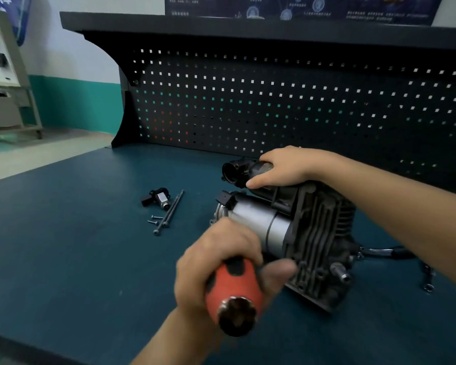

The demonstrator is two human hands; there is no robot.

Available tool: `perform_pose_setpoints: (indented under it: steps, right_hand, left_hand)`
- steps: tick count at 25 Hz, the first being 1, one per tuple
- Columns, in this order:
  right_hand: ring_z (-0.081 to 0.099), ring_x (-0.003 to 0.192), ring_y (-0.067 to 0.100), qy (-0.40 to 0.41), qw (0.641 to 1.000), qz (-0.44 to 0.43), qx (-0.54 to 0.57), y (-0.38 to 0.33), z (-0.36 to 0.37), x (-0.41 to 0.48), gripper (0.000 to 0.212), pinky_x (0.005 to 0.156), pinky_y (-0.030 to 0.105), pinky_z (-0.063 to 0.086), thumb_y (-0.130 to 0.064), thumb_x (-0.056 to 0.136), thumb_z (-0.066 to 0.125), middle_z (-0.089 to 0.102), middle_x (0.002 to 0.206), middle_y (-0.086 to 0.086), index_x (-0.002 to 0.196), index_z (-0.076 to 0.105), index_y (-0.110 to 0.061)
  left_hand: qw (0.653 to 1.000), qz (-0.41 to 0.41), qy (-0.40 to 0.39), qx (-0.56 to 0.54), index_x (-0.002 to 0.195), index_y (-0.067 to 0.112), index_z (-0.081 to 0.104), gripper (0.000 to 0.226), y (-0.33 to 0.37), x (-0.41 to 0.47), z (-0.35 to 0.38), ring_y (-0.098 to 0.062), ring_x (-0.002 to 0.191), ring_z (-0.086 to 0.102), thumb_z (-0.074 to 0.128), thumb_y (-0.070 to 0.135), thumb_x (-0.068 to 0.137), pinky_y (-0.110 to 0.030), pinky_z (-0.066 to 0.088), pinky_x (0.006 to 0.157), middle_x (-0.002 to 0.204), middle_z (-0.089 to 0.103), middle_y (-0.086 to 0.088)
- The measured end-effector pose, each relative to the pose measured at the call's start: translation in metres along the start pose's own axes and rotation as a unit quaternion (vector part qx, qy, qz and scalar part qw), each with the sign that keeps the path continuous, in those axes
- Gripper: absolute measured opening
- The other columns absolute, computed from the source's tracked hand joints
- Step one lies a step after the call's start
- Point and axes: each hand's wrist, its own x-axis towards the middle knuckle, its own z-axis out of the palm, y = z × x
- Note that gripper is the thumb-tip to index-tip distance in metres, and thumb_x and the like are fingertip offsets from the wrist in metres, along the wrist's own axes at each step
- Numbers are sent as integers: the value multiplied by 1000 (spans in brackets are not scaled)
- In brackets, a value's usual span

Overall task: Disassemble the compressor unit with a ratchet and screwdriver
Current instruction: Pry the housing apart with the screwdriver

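The compressor unit lies on the blue bench top, its silver motor cylinder pointing left and its dark finned housing toward me. My right hand reaches in from the right and grips the dark cylinder on top of the unit. My left hand is closed around an orange-and-black screwdriver handle, butt end toward the camera. The shaft and tip are hidden behind my hand, near the motor's left end. A chrome ratchet lies partly hidden behind the unit on the right.
Two long bolts, two small screws and a small black-and-silver removed part lie left of the unit. A small chrome tool lies at the right. A black pegboard backs the bench.
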Motion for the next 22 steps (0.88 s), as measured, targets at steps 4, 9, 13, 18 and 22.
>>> perform_pose_setpoints:
  steps: [4, 9, 13, 18, 22]
  right_hand:
    - [32, 136, 21, -16, 1000, -6, 16, 7, 0, 7, 94, 103, 30, 31, -72, 73, 54, 32, 151, 0, 146, 30, -18]
    - [33, 135, 21, -11, 999, -7, 29, 10, 1, 11, 95, 104, 32, 32, -71, 69, 59, 34, 149, -2, 145, 31, -20]
    - [35, 134, 21, -16, 999, -7, 36, 15, 1, 14, 90, 102, 30, 32, -67, 71, 60, 37, 148, -3, 143, 35, -19]
    - [40, 130, 17, -30, 997, -2, 68, 22, 0, 18, 84, 105, 30, 33, -62, 72, 63, 42, 144, -4, 141, 40, -19]
    - [44, 125, 18, -29, 997, -2, 77, 22, 2, 19, 77, 94, 26, 34, -60, 73, 63, 46, 139, -4, 136, 45, -20]
  left_hand:
    - [897, -247, 352, -106, 88, 6, 41, 52, -30, 24, -37, -2, 52, 47, 66, 51, 76, -23, 43, 61, 53, 51, 13]
    - [751, -334, 562, -98, 103, 9, 35, 26, -65, 39, -70, -8, 51, 52, 45, 33, 98, -23, 48, 62, 65, 48, 4]
    - [724, -386, 555, -138, 112, 13, 33, 26, -83, 39, -81, -9, 51, 53, 42, 33, 98, -22, 50, 61, 68, 48, 3]
    - [688, -450, 551, -142, 115, 15, 32, 28, -103, 29, -85, -6, 57, 55, 45, 33, 98, -27, 54, 74, 79, 49, 3]
    - [717, -444, 518, -144, 108, 16, 34, 21, -114, 34, -85, -8, 62, 55, 48, 27, 98, -28, 54, 69, 87, 49, 0]
